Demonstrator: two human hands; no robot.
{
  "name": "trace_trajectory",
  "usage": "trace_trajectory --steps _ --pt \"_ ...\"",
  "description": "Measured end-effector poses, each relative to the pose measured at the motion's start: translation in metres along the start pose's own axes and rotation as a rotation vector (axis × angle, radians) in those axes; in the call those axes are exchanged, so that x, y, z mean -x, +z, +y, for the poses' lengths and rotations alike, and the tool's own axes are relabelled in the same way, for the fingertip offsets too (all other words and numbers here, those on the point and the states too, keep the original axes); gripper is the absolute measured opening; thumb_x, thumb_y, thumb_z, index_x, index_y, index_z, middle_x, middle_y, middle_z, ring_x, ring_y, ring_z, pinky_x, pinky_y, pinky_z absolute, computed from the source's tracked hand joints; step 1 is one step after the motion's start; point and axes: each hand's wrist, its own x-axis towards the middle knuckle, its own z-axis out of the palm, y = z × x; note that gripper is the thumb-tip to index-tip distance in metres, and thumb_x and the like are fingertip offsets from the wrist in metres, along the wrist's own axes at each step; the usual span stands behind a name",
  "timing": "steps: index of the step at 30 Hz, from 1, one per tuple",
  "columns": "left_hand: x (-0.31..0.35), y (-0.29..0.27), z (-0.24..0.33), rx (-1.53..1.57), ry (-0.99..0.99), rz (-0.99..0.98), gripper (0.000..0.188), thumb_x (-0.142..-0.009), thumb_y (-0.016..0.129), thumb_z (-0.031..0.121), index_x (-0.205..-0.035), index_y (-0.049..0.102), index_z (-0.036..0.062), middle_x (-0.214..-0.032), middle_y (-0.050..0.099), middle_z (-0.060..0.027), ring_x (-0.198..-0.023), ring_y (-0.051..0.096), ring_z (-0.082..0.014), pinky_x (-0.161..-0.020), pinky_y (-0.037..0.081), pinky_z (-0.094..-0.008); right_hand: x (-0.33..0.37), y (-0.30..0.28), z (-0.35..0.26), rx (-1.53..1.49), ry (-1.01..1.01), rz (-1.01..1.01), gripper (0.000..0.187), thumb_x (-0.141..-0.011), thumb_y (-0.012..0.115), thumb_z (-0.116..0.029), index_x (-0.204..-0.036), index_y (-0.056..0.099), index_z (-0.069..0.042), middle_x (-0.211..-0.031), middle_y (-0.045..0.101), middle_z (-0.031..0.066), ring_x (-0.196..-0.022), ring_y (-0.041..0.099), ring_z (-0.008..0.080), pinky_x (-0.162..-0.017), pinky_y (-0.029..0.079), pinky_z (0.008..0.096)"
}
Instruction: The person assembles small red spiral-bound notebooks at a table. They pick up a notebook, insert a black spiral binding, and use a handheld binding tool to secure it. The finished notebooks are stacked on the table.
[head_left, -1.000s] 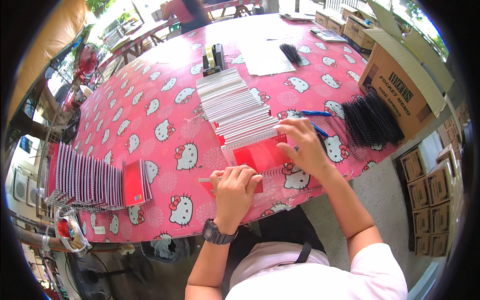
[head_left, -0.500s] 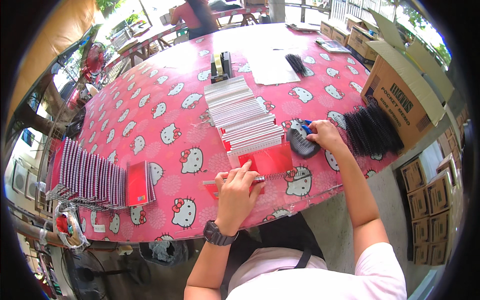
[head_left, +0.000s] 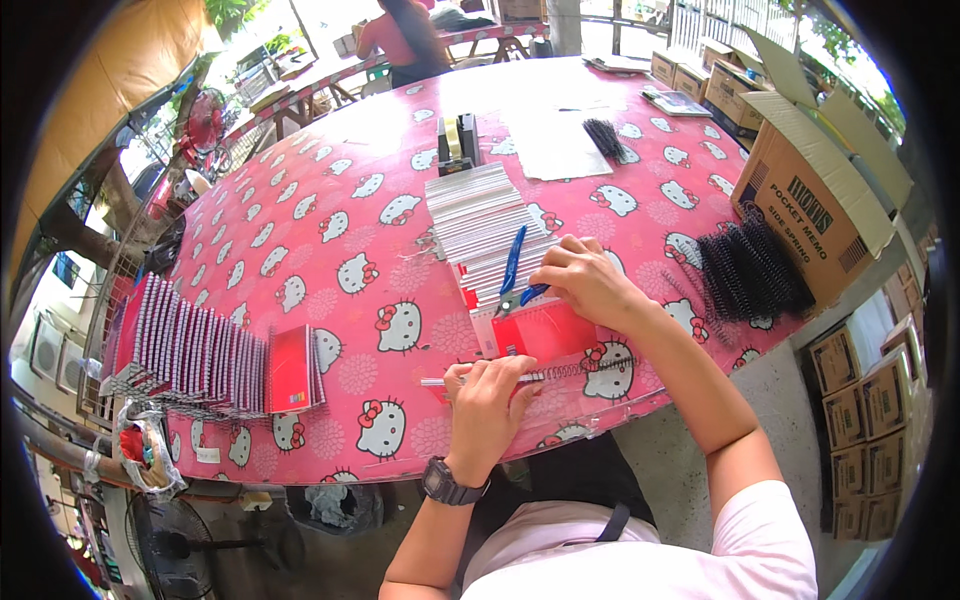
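Note:
My left hand (head_left: 490,400) presses a small notebook (head_left: 432,383) flat near the table's front edge, its fingers bent over the bound side. From that notebook a thin dark spiral coil (head_left: 592,368) sticks out to the right. My right hand (head_left: 588,282) grips blue-handled pliers (head_left: 515,256), with one handle pointing up and away from the palm. The pliers' metal jaws are over the near end of a long row of unbound notepads (head_left: 478,205), beside a red cover (head_left: 555,328). My palm hides part of the pliers.
Finished red spiral notebooks (head_left: 190,345) stand in a row at left. A heap of black coils (head_left: 755,270) lies before an open carton (head_left: 815,200) at right. Farther back are a tape dispenser (head_left: 457,140), a white sheet (head_left: 550,145) and more coils (head_left: 604,140). Another person (head_left: 405,45) is beyond.
My right hand has moved left with the pliers, from beside the coil heap to above the notepad row. My left hand still holds the notebook down.

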Motion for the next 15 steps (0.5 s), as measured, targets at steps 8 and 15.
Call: trace_trajectory --steps 8,15 --pt "0.006 0.001 -0.008 -0.021 0.009 -0.009 0.016 -0.084 0.066 0.026 -0.093 0.063 0.0131 -0.088 0.068 0.0011 -0.085 0.061 -0.0175 -0.087 0.032 -0.0384 0.066 -0.015 0.037 -0.068 0.580 0.069 0.053 -0.070 0.078 -0.030 -0.115 0.060 -0.010 -0.113 0.058 0.0115 -0.111 0.050 0.0323 -0.093 0.043 0.0437" --pt "0.007 -0.009 -0.005 -0.017 0.023 -0.060 0.017 -0.082 0.067 0.027 -0.092 0.063 0.0137 -0.090 0.067 0.0014 -0.090 0.060 -0.0171 -0.094 0.029 -0.0421 0.106 -0.016 0.011 -0.013 0.627 -0.131 0.041 -0.065 0.075 -0.018 -0.103 0.063 -0.009 -0.114 0.058 0.0125 -0.114 0.048 0.0335 -0.095 0.042 0.0421"
